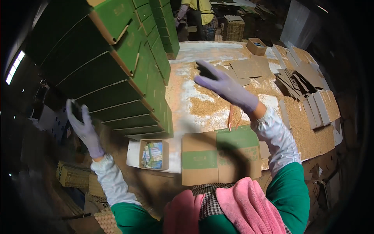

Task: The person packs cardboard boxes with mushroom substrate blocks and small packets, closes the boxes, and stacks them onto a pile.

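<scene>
A tall stack of green cardboard boxes [113, 84] rises at the left of the table. Beside its near side, my left hand [83, 126] is raised in a pale lilac glove, thumb and fingers apart, holding nothing. Whether it touches a box I cannot tell. My right hand [226, 84], gloved alike, reaches over the table with its fingers parted from the thumb and nothing visible between them. Below it, at the table's near edge, lies a brown and green cardboard box [200, 159], its flaps closed. A small open carton [166, 155] holding colourful printed packets stands left of that box.
Loose straw-coloured shavings [208, 106] cover much of the white table [187, 74]. Flat cardboard pieces [247, 68] and padded panels [317, 107] lie at the right. Another small carton [256, 47] is at the far edge. Beyond stands a person in yellow [204, 13]. Stacked trays [74, 174] are at lower left.
</scene>
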A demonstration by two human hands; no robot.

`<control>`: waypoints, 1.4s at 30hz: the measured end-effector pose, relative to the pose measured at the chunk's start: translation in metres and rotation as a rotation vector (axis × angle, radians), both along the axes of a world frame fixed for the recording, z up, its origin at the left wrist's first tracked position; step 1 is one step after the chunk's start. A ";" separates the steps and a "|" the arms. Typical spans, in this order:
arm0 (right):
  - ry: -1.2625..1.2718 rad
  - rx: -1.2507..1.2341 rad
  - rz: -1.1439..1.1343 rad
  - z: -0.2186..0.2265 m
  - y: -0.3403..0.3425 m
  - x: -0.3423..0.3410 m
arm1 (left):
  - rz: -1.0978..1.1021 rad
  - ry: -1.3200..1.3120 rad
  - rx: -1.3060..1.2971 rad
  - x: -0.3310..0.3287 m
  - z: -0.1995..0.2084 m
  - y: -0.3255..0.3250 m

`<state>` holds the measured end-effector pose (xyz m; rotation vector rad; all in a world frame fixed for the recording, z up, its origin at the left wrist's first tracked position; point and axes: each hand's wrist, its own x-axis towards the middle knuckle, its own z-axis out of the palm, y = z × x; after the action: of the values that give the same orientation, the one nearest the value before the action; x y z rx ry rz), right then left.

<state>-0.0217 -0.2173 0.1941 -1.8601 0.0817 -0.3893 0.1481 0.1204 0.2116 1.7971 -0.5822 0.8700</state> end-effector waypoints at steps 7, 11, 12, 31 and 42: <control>0.810 0.055 -0.327 -0.278 -0.027 -0.334 | -0.484 1.196 0.730 -0.179 -0.346 -0.006; 0.712 0.152 -0.601 -0.318 0.000 -0.371 | -0.622 1.321 0.508 -0.216 -0.345 -0.063; 0.714 0.159 -0.600 -0.307 -0.010 -0.371 | -0.556 1.223 0.521 -0.222 -0.357 -0.069; 0.257 -0.367 -0.496 -0.128 -0.063 -0.368 | -0.589 0.432 0.588 -0.236 -0.153 -0.127; 0.158 -0.212 -0.815 -0.163 -0.112 -0.217 | -1.078 -0.055 1.152 -0.243 -0.181 -0.271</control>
<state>-0.2392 -0.3290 0.0312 -2.0009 0.9547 -0.8274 -0.0946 -0.1502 0.0307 1.9111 -2.1114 -0.2827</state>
